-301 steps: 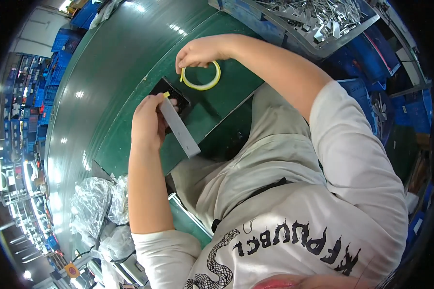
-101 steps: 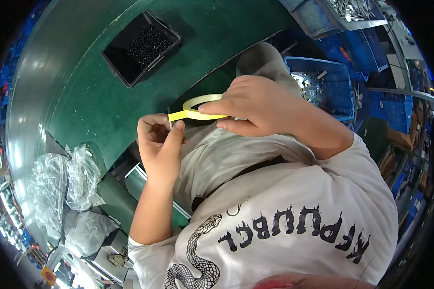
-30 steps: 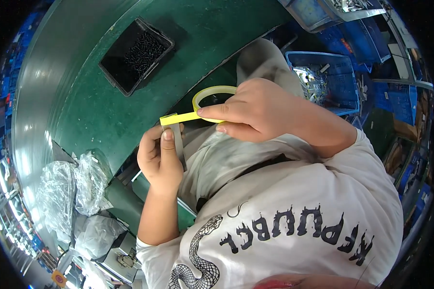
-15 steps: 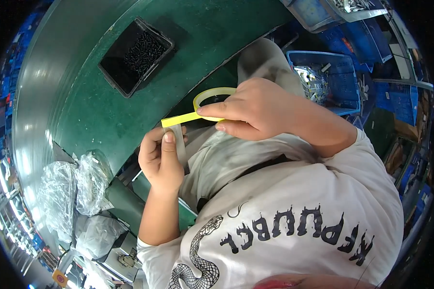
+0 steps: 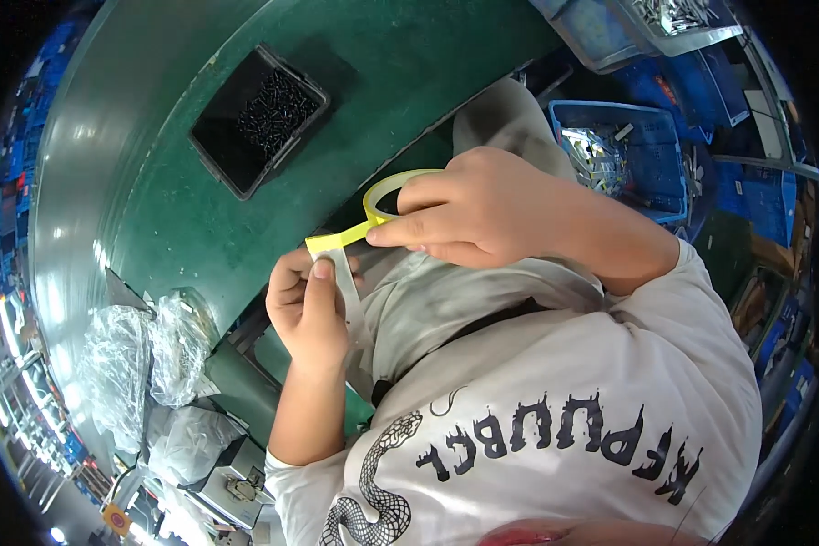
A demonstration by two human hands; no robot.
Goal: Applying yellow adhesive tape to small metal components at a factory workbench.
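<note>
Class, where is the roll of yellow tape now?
The roll of yellow tape is near the head view's middle, in the right hand, its end reaching left to the flat bar in the left hand.

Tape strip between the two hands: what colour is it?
The tape strip is bright yellow, shown best in the head view.

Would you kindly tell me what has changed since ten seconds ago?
The left hand and right hand have drawn back from over the green table toward the lap. Yellow tape now links the tape roll to the pale strip; earlier they were apart. The left still holds the strip, the right the roll; the black bin remains on the table.
</note>
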